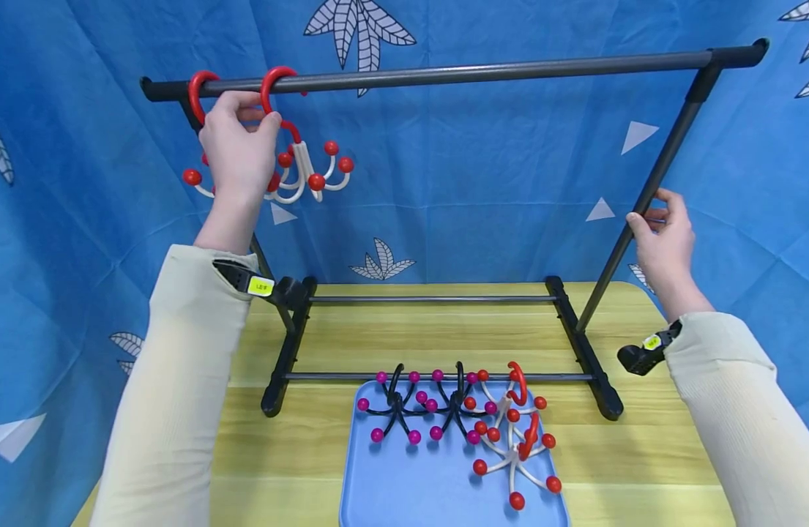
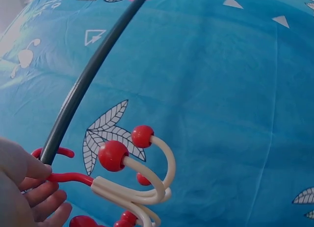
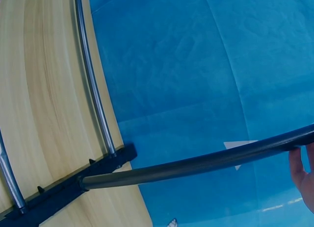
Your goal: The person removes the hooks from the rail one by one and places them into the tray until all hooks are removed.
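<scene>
My left hand (image 1: 239, 150) pinches the red hook of a multi-arm hanger (image 1: 302, 157) between thumb and fingers. That hook loops over the top rail (image 1: 476, 72) of a dark clothes rack, and its white arms with red ball tips hang below. In the left wrist view, the thumb lies on the red stem of the hanger (image 2: 73, 177). A second red hook (image 1: 195, 95) sits on the rail further left; most of its hanger is hidden behind the hand. My right hand (image 1: 668, 238) grips the rack's slanted right post (image 1: 668, 157), with the thumb in front and fingers behind.
A blue tray (image 1: 411, 490) lies on the wooden table (image 1: 292, 468). Two black hangers (image 1: 396, 402) with magenta balls and two white hangers (image 1: 512, 457) with red balls are in it. The rack's black feet (image 1: 578, 351) stand behind; a blue patterned cloth (image 1: 457, 190) hangs at the back.
</scene>
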Demonstrator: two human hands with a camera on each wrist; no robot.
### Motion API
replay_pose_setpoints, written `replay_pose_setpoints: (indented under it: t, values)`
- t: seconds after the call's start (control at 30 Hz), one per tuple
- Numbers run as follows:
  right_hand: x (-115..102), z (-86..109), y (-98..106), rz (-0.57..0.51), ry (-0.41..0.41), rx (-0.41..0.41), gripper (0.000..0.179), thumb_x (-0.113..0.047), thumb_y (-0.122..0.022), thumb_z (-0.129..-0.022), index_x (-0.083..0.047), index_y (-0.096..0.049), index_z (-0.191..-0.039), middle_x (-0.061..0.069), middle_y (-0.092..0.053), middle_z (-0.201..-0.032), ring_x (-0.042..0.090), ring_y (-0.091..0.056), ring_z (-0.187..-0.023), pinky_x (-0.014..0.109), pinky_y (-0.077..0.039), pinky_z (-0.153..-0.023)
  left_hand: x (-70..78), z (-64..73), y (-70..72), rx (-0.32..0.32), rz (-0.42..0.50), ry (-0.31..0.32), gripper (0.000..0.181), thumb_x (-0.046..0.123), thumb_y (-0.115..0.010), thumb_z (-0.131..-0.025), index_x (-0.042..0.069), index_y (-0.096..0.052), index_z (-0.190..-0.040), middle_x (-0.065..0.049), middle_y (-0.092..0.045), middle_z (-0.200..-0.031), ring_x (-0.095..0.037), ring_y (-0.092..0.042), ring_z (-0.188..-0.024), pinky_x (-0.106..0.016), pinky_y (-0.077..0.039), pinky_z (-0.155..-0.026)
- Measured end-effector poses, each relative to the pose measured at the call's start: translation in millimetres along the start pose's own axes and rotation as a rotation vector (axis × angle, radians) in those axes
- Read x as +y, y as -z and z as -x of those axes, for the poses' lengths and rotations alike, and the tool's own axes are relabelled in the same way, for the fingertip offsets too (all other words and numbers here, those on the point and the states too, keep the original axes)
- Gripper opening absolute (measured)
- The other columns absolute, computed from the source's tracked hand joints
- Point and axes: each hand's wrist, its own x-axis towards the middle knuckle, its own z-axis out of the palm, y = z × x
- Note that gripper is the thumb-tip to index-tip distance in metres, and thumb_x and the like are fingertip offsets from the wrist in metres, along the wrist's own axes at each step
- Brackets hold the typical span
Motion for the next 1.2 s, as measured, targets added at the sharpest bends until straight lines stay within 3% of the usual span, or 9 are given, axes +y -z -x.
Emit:
replay_pose_setpoints:
  t: [0.2,0.37,0.53,0.7,0.93,1.2]
  values:
    - [-1.0,-0.4,-1.2,0.011,0.002,-0.005,0.049,-0.035,-0.044,-0.093,-0.031,-0.028,-0.139,-0.020,-0.037,-0.099,0.011,-0.045,-0.107,0.035,-0.043,-0.093,3.7,-1.9,0.2,-0.005,0.073,0.047,0.031,0.025,-0.059,-0.087,0.017,-0.058,-0.117,-0.003,-0.057,-0.116,-0.009,-0.053,-0.094,-0.028,-0.047,-0.087]
    - [0.9,-0.1,-1.3,0.019,0.009,-0.007,0.050,-0.038,-0.044,-0.093,-0.030,-0.028,-0.139,-0.017,-0.039,-0.102,0.012,-0.045,-0.107,0.036,-0.043,-0.093,5.0,-0.9,1.0,-0.007,0.165,0.038,0.028,0.022,-0.061,-0.086,0.016,-0.060,-0.114,-0.003,-0.058,-0.111,-0.012,-0.060,-0.090,-0.025,-0.047,-0.088]
    - [5.5,0.9,-3.8,0.029,-0.001,-0.011,0.050,-0.038,-0.044,-0.092,-0.030,-0.028,-0.139,-0.015,-0.040,-0.105,0.013,-0.045,-0.109,0.037,-0.043,-0.092,7.4,1.4,1.7,-0.005,0.190,-0.024,0.026,0.021,-0.062,-0.085,0.014,-0.061,-0.111,-0.002,-0.058,-0.105,-0.008,-0.057,-0.089,-0.023,-0.047,-0.086]
    - [3.1,-1.8,-3.7,0.003,0.007,0.001,0.049,-0.037,-0.045,-0.092,-0.031,-0.029,-0.139,-0.020,-0.037,-0.099,0.010,-0.045,-0.106,0.035,-0.043,-0.093,17.0,3.7,4.2,-0.010,0.272,-0.111,0.026,0.019,-0.063,-0.084,0.011,-0.061,-0.109,-0.002,-0.059,-0.104,-0.007,-0.056,-0.091,-0.021,-0.047,-0.087]
    - [-1.1,-3.6,2.3,-0.018,0.004,-0.014,0.050,-0.035,-0.045,-0.093,-0.030,-0.028,-0.139,-0.021,-0.036,-0.098,0.005,-0.045,-0.102,0.031,-0.042,-0.089,26.3,20.0,3.1,-0.055,0.139,-0.213,0.031,0.025,-0.062,-0.085,0.012,-0.059,-0.113,-0.005,-0.060,-0.111,-0.006,-0.054,-0.094,-0.022,-0.047,-0.082]
    - [2.4,-3.6,1.2,0.033,-0.016,-0.015,0.051,-0.039,-0.043,-0.092,-0.033,-0.025,-0.140,-0.014,-0.040,-0.108,0.014,-0.044,-0.110,0.037,-0.043,-0.092,28.8,43.7,-0.6,-0.104,0.126,-0.264,0.033,0.027,-0.064,-0.084,0.010,-0.061,-0.112,-0.006,-0.063,-0.106,-0.008,-0.056,-0.091,-0.023,-0.047,-0.079]
